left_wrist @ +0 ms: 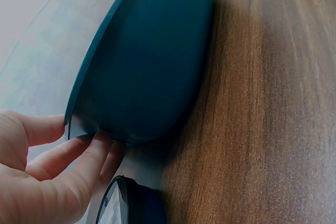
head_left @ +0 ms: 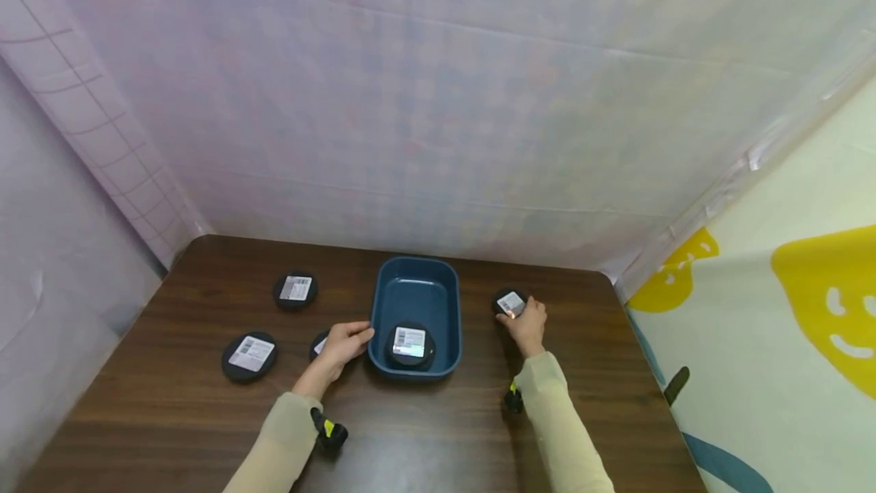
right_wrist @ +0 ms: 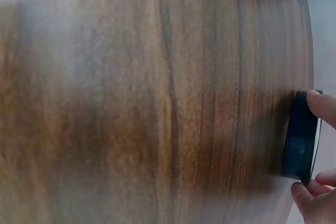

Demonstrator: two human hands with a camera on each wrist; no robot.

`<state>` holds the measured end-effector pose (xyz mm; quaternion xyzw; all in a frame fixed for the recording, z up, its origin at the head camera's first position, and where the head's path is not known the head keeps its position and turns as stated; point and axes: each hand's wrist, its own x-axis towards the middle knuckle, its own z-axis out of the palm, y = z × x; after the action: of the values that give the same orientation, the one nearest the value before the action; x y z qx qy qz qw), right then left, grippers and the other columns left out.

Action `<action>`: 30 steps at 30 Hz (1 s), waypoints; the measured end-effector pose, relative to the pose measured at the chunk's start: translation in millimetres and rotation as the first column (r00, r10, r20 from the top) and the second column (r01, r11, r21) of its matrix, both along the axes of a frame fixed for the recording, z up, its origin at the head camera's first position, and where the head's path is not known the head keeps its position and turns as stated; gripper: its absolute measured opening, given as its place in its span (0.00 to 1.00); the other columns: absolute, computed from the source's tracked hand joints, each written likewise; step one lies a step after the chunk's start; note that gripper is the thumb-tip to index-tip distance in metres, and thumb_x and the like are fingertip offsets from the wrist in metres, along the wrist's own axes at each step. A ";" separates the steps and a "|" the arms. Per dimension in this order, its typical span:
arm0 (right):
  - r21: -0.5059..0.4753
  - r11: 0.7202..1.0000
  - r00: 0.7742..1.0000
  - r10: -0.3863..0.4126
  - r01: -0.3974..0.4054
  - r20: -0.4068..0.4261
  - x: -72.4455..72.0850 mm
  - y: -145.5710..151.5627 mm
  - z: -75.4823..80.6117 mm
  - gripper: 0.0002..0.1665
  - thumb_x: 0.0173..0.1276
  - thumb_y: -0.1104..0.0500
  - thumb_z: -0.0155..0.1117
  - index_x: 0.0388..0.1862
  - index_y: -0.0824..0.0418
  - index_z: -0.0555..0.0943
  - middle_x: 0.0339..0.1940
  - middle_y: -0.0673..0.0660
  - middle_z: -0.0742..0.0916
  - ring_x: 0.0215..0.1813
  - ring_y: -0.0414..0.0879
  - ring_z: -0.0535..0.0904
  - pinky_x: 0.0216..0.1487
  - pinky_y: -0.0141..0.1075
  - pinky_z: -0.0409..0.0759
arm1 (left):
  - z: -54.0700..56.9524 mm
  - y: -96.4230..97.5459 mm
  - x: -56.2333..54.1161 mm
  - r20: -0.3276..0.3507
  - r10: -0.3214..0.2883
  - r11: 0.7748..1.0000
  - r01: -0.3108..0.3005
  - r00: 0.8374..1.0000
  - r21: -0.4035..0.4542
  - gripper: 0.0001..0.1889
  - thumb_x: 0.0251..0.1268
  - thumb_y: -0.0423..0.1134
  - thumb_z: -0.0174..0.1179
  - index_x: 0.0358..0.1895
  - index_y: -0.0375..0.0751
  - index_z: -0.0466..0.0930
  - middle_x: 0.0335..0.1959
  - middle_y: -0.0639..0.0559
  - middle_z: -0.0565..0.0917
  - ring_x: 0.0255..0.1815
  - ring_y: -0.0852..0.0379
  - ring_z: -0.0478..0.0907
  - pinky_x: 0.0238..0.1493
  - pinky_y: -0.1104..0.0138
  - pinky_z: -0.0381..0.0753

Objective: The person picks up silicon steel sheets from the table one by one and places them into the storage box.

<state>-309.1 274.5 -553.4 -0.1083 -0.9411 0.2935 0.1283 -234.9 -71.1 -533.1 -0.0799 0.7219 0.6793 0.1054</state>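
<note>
A blue rectangular plastic basin (head_left: 414,297) stands on the table, with a labelled round black container (head_left: 410,345) lying in its near end. My left hand (head_left: 345,345) pinches the basin's left rim; in the left wrist view the thumb is at the rim and the fingers (left_wrist: 94,153) lie against the outer wall. To the right of the basin, my right hand (head_left: 526,325) grips another round black container (head_left: 509,301) by its sides, thumb and fingers on opposite edges. The right wrist view shows that container (right_wrist: 302,140) close to the tabletop; whether it touches cannot be told.
On the left of the brown wooden table (head_left: 411,432) lie a far black container (head_left: 295,291), a nearer one (head_left: 249,357), and one partly hidden (head_left: 317,344) by the left hand. A pale curtain (head_left: 411,135) hangs behind the table. Each wrist wears a small black device (head_left: 331,432).
</note>
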 end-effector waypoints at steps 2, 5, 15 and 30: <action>0.002 1.000 1.000 -0.008 0.008 0.007 -0.7 0.9 0.0 0.49 0.45 0.55 0.78 0.58 0.82 0.65 0.50 0.78 0.71 0.53 0.74 0.66 0.52 0.59 0.71 | 0.7 0.4 0.4 0.001 0.003 1.000 -0.003 1.000 0.002 0.19 0.67 0.28 0.50 0.57 0.16 0.68 0.56 0.24 0.71 0.51 0.47 0.74 0.55 0.53 0.75; -0.001 1.000 0.999 -0.026 0.026 0.032 -2.8 2.8 -1.2 0.48 0.43 0.54 0.79 0.57 0.81 0.67 0.50 0.78 0.70 0.53 0.72 0.65 0.52 0.57 0.71 | 0.8 0.5 0.9 0.005 0.004 1.000 -0.004 1.000 0.007 0.19 0.67 0.28 0.50 0.57 0.16 0.68 0.56 0.24 0.71 0.52 0.47 0.74 0.55 0.53 0.75; -0.051 0.996 0.995 -0.068 0.072 0.068 0.1 2.7 0.2 0.49 0.40 0.54 0.80 0.56 0.79 0.69 0.50 0.76 0.69 0.53 0.69 0.63 0.53 0.55 0.68 | -0.2 1.1 0.8 0.001 -0.006 1.000 0.006 1.000 0.001 0.19 0.67 0.28 0.50 0.56 0.16 0.68 0.56 0.24 0.72 0.52 0.45 0.74 0.54 0.53 0.75; -0.169 0.986 0.991 -0.040 0.017 -0.131 2.0 -0.1 26.7 0.47 0.40 0.58 0.78 0.56 0.79 0.66 0.49 0.75 0.73 0.51 0.67 0.70 0.54 0.54 0.71 | 2.3 0.0 0.5 0.021 0.002 1.000 -0.003 1.000 0.014 0.19 0.67 0.28 0.50 0.57 0.16 0.67 0.57 0.24 0.71 0.52 0.47 0.74 0.55 0.53 0.74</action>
<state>-307.1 274.4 -526.7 -0.1122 -0.9007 0.3762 0.1859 -234.4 -71.1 -530.8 -0.0873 0.7158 0.6835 0.1128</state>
